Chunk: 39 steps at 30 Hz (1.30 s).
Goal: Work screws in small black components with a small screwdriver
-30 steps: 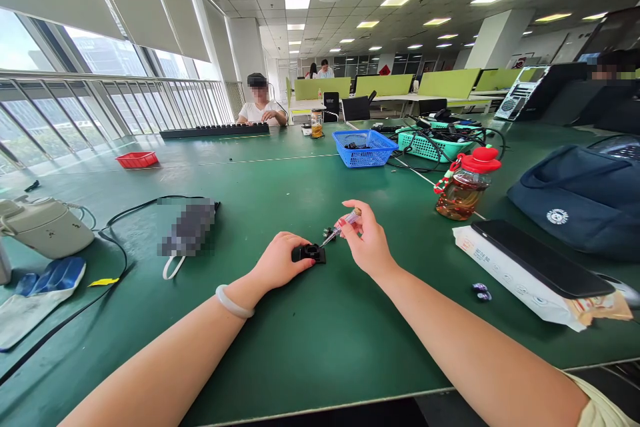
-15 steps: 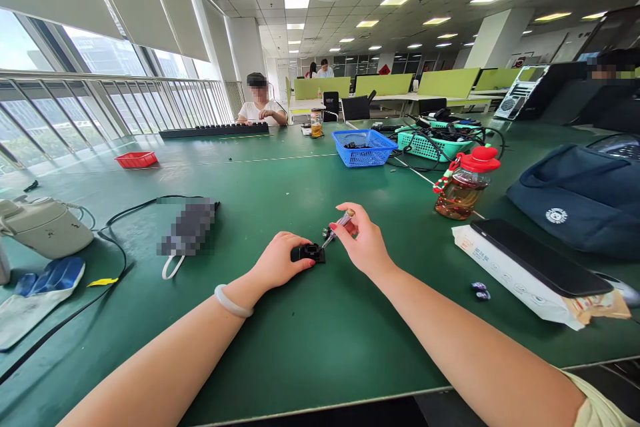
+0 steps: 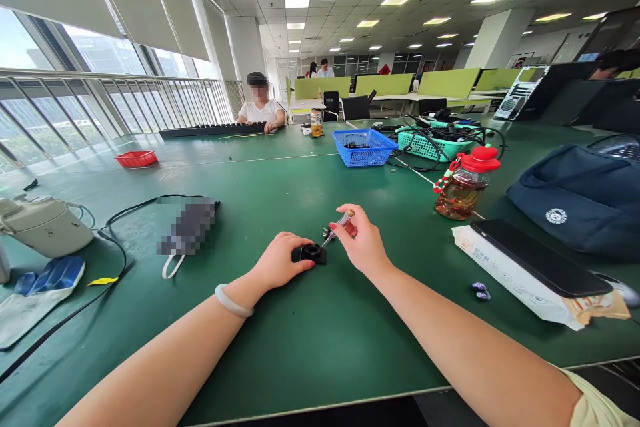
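A small black plastic part (image 3: 314,253) with a raised socket-like opening rests on the green table (image 3: 320,340). My left hand (image 3: 285,260) grips its left side between thumb and fingers. In my right hand (image 3: 363,240) is a screwdriver (image 3: 343,219) with a clear handle, its shaft slanting down and left. The tip meets or lies very near the part's right edge; contact is too small to make out. Some little dark pieces, partly hidden, lie just behind the shaft.
Blue basket (image 3: 365,148), green basket (image 3: 435,144) with cables, and red tray (image 3: 137,159) stand farther back. At right are a red-lidded bottle (image 3: 463,190), a phone (image 3: 540,257) on a white packet and a navy bag (image 3: 580,200). A cable (image 3: 120,247) runs at left. Someone (image 3: 260,107) sits opposite.
My hands, the black part and the screwdriver have barely shifted. Across the table, the seated person's raised hand has come down toward the long black strip.
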Motion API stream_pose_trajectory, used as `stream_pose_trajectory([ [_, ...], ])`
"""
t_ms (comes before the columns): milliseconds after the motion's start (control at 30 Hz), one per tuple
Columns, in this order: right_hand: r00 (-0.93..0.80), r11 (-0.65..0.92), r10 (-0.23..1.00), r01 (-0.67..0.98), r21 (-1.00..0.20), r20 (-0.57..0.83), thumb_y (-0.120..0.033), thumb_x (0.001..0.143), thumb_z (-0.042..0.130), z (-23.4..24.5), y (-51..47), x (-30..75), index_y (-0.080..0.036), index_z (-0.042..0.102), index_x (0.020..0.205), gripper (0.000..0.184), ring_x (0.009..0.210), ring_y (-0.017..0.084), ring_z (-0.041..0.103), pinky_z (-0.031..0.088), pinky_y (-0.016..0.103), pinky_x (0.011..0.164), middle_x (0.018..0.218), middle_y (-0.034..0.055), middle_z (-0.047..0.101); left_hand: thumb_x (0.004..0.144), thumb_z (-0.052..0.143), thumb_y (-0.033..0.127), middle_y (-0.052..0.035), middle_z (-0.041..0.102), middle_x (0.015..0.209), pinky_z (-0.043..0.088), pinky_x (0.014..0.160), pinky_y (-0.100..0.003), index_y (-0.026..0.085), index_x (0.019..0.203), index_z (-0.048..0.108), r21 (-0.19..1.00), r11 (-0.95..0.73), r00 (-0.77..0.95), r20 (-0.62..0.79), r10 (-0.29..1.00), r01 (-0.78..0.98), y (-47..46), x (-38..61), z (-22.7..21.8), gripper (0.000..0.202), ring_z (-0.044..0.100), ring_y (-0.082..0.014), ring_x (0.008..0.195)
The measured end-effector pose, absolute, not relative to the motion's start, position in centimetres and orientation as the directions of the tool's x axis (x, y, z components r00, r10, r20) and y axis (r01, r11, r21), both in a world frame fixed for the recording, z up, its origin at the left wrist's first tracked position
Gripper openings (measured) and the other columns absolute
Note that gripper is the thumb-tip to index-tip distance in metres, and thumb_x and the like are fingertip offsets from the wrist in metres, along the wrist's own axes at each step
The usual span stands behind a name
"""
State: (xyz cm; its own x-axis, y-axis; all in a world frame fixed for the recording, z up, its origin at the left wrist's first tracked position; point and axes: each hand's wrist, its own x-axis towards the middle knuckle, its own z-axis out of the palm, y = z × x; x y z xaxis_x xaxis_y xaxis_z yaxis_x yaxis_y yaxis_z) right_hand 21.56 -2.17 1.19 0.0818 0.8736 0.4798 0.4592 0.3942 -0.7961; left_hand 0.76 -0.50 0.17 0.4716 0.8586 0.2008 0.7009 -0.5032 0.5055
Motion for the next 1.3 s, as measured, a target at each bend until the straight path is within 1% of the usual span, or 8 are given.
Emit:
stream_pose_trajectory([
  [133, 0.065, 0.384, 0.875, 0.508, -0.771, 0.479, -0.041, 0.087, 0.056, 1.1, -2.2, 21.5, -0.024, 0.053, 0.11, 0.028, 0.062, 0.016, 0.061, 0.049, 0.028, 0.059, 0.075, 0.0004, 0.067, 0.074, 0.073, 0.038, -0.0052, 0.072, 0.111, 0.047, 0.102, -0.045, 0.027, 0.117, 0.068, 0.513, -0.496, 0.465, 0.2, 0.863, 0.7, -0.5, 0.7, 0.1, 0.045, 0.057, -0.0287, 0.113],
  [300, 0.041, 0.4, 0.864, 0.549, -0.734, 0.501, -0.035, 0.089, 0.053, 1.1, -2.4, 21.5, -0.023, 0.045, 0.132, 0.045, 0.064, 0.017, 0.064, 0.052, 0.031, 0.064, 0.084, 0.0026, 0.071, 0.074, 0.072, 0.039, -0.0048, 0.072, 0.108, 0.048, 0.1, -0.045, 0.028, 0.116, 0.069, 0.506, -0.513, 0.475, 0.215, 0.853, 0.693, -0.6, 0.7, 0.2, 0.043, 0.059, -0.0284, 0.111],
  [367, 0.016, 0.417, 0.86, 0.556, -0.719, 0.511, -0.032, 0.09, 0.052, 1.1, -2.5, 21.4, -0.025, 0.043, 0.136, 0.047, 0.064, 0.017, 0.065, 0.053, 0.032, 0.067, 0.087, 0.0024, 0.072, 0.075, 0.072, 0.039, -0.0047, 0.072, 0.107, 0.048, 0.1, -0.045, 0.028, 0.115, 0.069, 0.504, -0.516, 0.478, 0.214, 0.852, 0.693, -0.6, 0.7, 0.3, 0.042, 0.059, -0.0283, 0.11],
  [600, -0.098, 0.497, 0.85, 0.474, -0.727, 0.518, -0.02, 0.092, 0.044, 1.4, -2.4, 21.7, -0.026, 0.044, 0.134, 0.043, 0.075, 0.016, 0.068, 0.056, 0.033, 0.076, 0.099, 0.0038, 0.072, 0.076, 0.07, 0.041, -0.0046, 0.072, 0.106, 0.049, 0.098, -0.044, 0.029, 0.113, 0.07, 0.5, -0.53, 0.486, 0.229, 0.843, 0.685, -0.7, 0.8, 0.4, 0.039, 0.059, -0.0281, 0.108],
  [833, 0.045, 0.588, 0.759, 0.38, -0.714, 0.649, -0.028, 0.095, 0.045, 1.6, -2.8, 21.9, -0.024, 0.042, 0.131, 0.036, 0.077, 0.016, 0.067, 0.058, 0.035, 0.077, 0.096, 0.005, 0.069, 0.076, 0.071, 0.039, -0.0034, 0.072, 0.109, 0.048, 0.1, -0.042, 0.03, 0.113, 0.069, 0.496, -0.527, 0.488, 0.219, 0.845, 0.69, -0.6, 0.7, 0.2, 0.039, 0.059, -0.0278, 0.11],
  [933, -0.05, 0.643, 0.737, 0.36, -0.676, 0.674, -0.025, 0.096, 0.043, 1.2, -3.2, 21.5, -0.025, 0.042, 0.13, 0.035, 0.079, 0.015, 0.067, 0.058, 0.034, 0.079, 0.097, 0.0046, 0.069, 0.076, 0.071, 0.039, -0.0032, 0.073, 0.106, 0.048, 0.098, -0.042, 0.029, 0.113, 0.07, 0.487, -0.539, 0.496, 0.228, 0.838, 0.687, -0.6, 0.7, 0.2, 0.038, 0.06, -0.0275, 0.108],
  [1067, -0.189, 0.692, 0.698, 0.424, -0.584, 0.69, -0.018, 0.095, 0.041, 0.7, -3.2, 21.1, -0.026, 0.044, 0.131, 0.037, 0.081, 0.015, 0.066, 0.056, 0.032, 0.081, 0.098, 0.0038, 0.068, 0.075, 0.071, 0.039, -0.0031, 0.073, 0.106, 0.048, 0.099, -0.043, 0.029, 0.113, 0.069, 0.485, -0.543, 0.497, 0.233, 0.836, 0.686, -0.5, 0.7, 0.1, 0.039, 0.06, -0.0281, 0.108],
  [1300, -0.282, 0.731, 0.647, 0.494, -0.471, 0.709, -0.013, 0.094, 0.039, 1.1, -3.1, 20.9, -0.027, 0.047, 0.131, 0.04, 0.079, 0.015, 0.066, 0.055, 0.03, 0.075, 0.094, 0.0027, 0.069, 0.077, 0.07, 0.037, -0.0038, 0.073, 0.107, 0.047, 0.099, -0.045, 0.027, 0.114, 0.069, 0.481, -0.566, 0.517, 0.244, 0.82, 0.67, -0.5, 0.6, 0.1, 0.038, 0.06, -0.0277, 0.108],
])
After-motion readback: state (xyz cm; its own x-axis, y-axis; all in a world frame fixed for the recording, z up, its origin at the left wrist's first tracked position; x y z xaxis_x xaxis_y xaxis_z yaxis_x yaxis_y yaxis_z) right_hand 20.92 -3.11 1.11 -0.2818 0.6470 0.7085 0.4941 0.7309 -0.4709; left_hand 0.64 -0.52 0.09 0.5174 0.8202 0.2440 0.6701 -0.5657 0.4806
